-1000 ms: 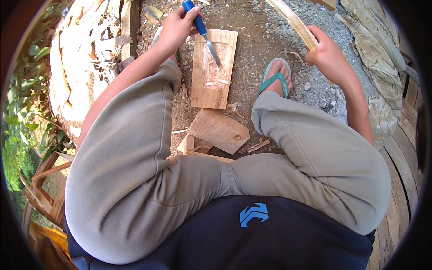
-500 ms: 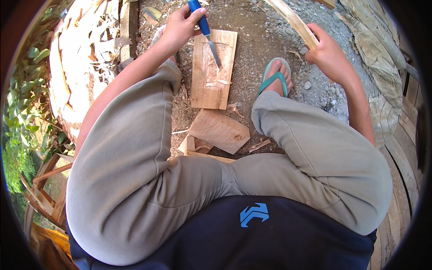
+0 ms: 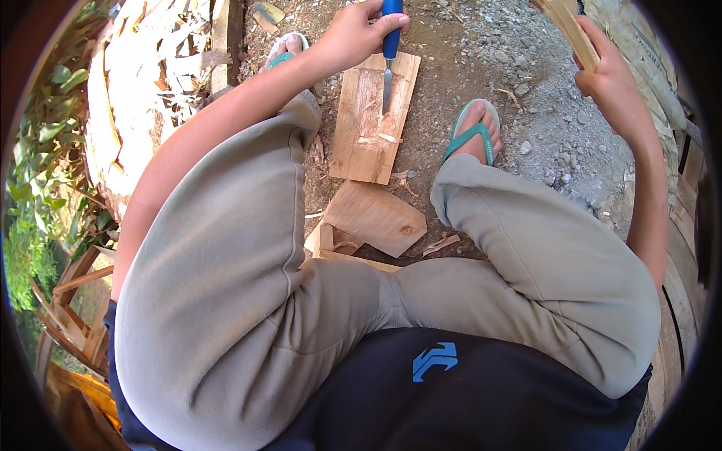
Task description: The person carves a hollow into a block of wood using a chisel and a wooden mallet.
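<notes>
My left hand [image 3: 359, 31] is closed round the blue handle of a chisel [image 3: 391, 34]. The chisel stands nearly upright, its metal blade pointing down into a shallow carved recess in a wooden board [image 3: 350, 161]. Curled shavings and rough fibres lie in that recess. Off to the right, my right hand [image 3: 613, 90] grips a wooden stick [image 3: 573, 34], raised and tilted toward the upper left, apart from the chisel. The stick's far end runs out at the top of the view.
Below the carved board lies another wood block [image 3: 376, 218], propped on more pieces. My sandalled feet [image 3: 475, 135] flank the board. Loose shavings [image 3: 441, 244] lie on the dirt, grey rubble [image 3: 556, 143] at the right. A wooden beam [image 3: 226, 45] stands at the left.
My left hand has shifted right, and the chisel has gone from slanted to nearly upright in the recess. My right hand has moved farther right with the stick.
</notes>
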The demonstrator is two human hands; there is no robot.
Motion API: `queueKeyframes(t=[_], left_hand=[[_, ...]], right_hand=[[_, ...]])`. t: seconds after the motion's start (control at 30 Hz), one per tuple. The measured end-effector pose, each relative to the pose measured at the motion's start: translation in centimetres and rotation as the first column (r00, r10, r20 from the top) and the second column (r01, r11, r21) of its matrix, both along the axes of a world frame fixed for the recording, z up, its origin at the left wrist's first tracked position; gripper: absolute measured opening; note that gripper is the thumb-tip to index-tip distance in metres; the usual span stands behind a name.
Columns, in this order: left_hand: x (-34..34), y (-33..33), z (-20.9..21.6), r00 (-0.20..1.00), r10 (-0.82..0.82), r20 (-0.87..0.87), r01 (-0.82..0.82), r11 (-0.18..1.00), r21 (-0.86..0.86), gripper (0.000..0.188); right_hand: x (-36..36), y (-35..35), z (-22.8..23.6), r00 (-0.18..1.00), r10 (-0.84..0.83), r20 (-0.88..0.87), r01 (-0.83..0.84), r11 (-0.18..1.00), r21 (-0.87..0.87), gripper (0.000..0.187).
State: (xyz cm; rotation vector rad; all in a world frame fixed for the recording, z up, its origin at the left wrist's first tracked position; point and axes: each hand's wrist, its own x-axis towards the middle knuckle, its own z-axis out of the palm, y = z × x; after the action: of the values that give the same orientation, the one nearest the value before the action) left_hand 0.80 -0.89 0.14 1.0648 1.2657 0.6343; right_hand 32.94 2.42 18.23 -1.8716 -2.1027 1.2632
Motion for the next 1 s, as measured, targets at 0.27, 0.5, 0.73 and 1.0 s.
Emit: queueKeyframes(t=[0.27,0.5,0.73,1.0], left_hand=[[0.7,0.7,-0.3,0.983,-0.150,-0.103,0.156,0.986,0.055,0.023],[1.8,0.8,-0.3,0.976,-0.217,-0.025,0.219,0.971,0.096,0.023],[2.8,1.0,-1.2,0.974,-0.225,0.034,0.224,0.974,0.038,0.025],[3.1,0.6,-0.9,0.973,-0.228,-0.033,0.230,0.970,0.074,0.023]], right_hand=[[0.9,-3.1,-3.8,0.963,0.250,0.103,-0.245,0.968,-0.057,0.056],[0.7,-5.1,-3.7,0.991,0.106,0.083,-0.100,0.992,-0.075,0.048],[1.7,-3.6,-1.6,0.987,-0.150,0.061,0.154,0.985,-0.080,0.054],[2.2,-4.3,-2.8,0.989,-0.134,0.056,0.139,0.986,-0.098,0.054]])
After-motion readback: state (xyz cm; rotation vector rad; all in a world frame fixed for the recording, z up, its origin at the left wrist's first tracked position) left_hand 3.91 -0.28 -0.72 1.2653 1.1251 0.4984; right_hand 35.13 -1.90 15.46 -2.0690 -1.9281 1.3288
